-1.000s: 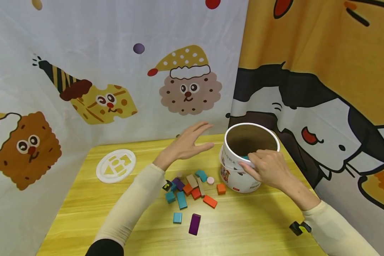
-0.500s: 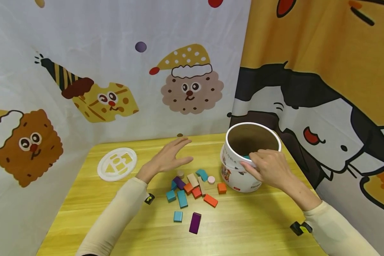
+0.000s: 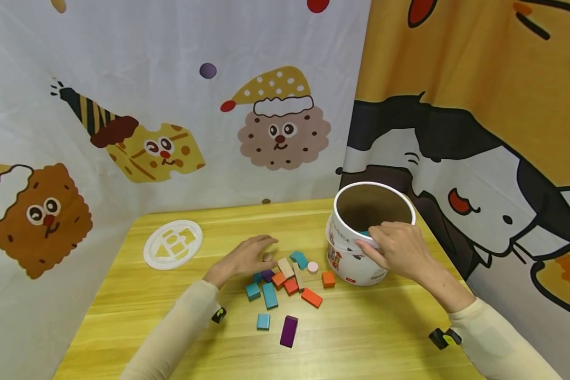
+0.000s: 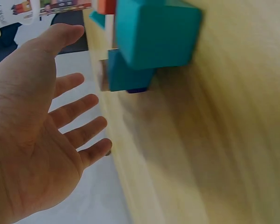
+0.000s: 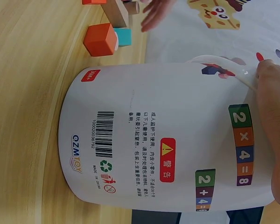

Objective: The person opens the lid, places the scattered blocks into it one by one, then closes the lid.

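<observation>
My right hand (image 3: 399, 248) grips the near rim of a white bucket (image 3: 356, 266), fingers inside and thumb outside. A blue-green piece (image 3: 363, 233) shows inside the bucket, just under the rim. In the right wrist view, the bucket wall (image 5: 144, 93) carries a barcode and printed sums. My left hand (image 3: 244, 257) hovers at the far-left edge of a loose pile of wooden blocks, close to a small round wooden block (image 3: 267, 257). In the left wrist view, its fingers (image 4: 74, 112) are spread and loosely bent, with nothing between them. A teal block (image 4: 158, 37) looms nearby.
Several blue, red, orange, purple and plain blocks lie mid-table, including a purple block (image 3: 288, 331) and a light-blue block (image 3: 263, 322) nearer the front. A white disc with shaped cutouts (image 3: 150, 253) lies at left. Printed curtains (image 3: 171, 105) hang behind the table.
My left hand has moved left, away from the bucket, then down to the pile's far-left edge. The right hand keeps its hold on the rim; the bucket stays put.
</observation>
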Tool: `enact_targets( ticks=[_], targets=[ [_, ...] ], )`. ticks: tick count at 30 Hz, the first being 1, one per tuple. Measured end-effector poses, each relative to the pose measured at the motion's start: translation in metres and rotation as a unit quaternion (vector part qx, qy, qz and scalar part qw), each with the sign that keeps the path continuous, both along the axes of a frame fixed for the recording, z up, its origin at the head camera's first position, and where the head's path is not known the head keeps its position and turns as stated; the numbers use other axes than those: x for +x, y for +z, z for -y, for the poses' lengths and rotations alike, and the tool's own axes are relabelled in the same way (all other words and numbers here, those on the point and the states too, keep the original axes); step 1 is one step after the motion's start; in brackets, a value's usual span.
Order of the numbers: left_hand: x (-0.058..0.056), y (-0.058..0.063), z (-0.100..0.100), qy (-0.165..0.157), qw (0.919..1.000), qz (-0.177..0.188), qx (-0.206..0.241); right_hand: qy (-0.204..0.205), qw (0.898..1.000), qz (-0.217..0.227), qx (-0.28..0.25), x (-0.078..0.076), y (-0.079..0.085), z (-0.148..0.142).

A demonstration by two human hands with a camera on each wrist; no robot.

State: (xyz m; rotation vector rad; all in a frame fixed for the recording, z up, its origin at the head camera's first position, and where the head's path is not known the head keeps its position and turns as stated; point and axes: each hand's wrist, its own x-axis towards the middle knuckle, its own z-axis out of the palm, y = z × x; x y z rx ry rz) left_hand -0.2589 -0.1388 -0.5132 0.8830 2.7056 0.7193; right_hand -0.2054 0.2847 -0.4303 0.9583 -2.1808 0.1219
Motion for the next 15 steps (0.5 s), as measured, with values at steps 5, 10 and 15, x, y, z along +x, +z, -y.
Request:
enact_targets(
  ticks=[5,10,15],
  targets=[
    [0.003,-0.010,0.001,0.007,0.9999,-0.006,-0.012,-0.001,1.000,0.002,0.000,-0.001,0.000,0.000],
    [0.004,-0.014,0.001,0.006,0.9998,-0.016,-0.008,-0.003,1.000,0.001,-0.001,0.000,0.000,0.000],
    [0.002,-0.016,0.000,-0.003,0.9991,-0.041,0.001,-0.006,1.000,0.002,-0.001,0.000,-0.001,-0.001]
  ],
)
